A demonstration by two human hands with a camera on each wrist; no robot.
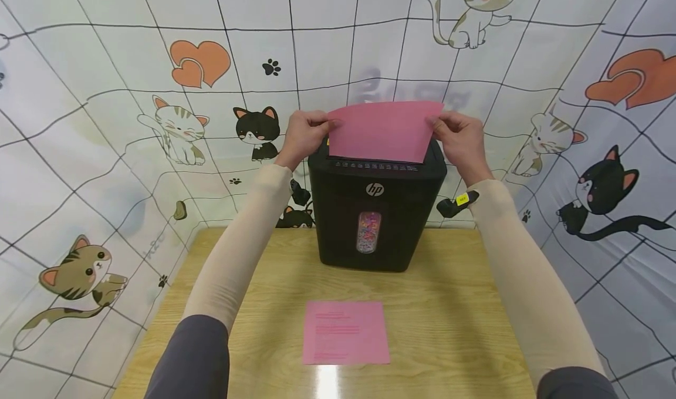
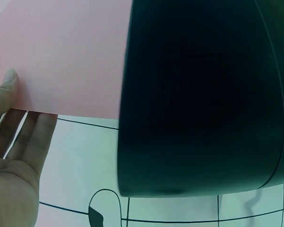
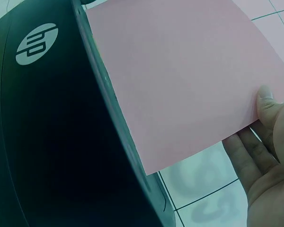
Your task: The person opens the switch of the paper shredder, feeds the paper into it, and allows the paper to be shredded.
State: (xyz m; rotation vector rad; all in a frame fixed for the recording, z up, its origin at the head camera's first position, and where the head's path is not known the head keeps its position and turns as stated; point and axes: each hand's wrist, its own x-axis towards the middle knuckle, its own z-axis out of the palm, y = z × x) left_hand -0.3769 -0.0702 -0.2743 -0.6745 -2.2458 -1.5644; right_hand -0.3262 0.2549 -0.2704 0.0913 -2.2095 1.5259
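A pink sheet of paper (image 1: 382, 130) stands upright with its lower edge in the top slot of a black HP paper shredder (image 1: 376, 211). My left hand (image 1: 305, 135) pinches the sheet's upper left corner, thumb (image 2: 7, 82) in front of the pink sheet (image 2: 61, 56) and fingers behind. My right hand (image 1: 460, 138) pinches the upper right corner, its thumb (image 3: 266, 101) on the sheet (image 3: 189, 80). The shredder body (image 2: 199, 94) fills the left wrist view. Its logo (image 3: 36, 42) shows in the right wrist view.
A second pink sheet (image 1: 345, 332) lies flat on the wooden table (image 1: 454, 305) in front of the shredder. The shredder's window (image 1: 368, 232) shows coloured shreds. A cat-patterned cloth backdrop (image 1: 132, 123) surrounds the table on three sides.
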